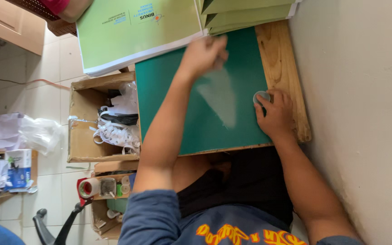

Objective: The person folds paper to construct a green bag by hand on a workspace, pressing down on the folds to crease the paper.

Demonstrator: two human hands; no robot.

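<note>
Two bare hands worked over a green mat (177, 113) that covered most of a wooden surface (282, 59). Nearest, by the surface's right edge, the right hand (275, 115) had its grip closed around a small round pot (260, 97), which sat where the mat met the bare wood. Farther out, near the mat's far edge, the left hand (203, 53) was blurred. Its fingers looked curled, but I could not tell whether that grip held anything.

Between the hands a pale smear (221, 97) ran across the mat's middle. Judging by that, only a strip had been covered, and the near-left part and most of the rest remained plain green.

Past the far edge lay a stack of light green booklets (132, 31). Off the left edge stood an open cardboard box (80, 118) of scraps.
</note>
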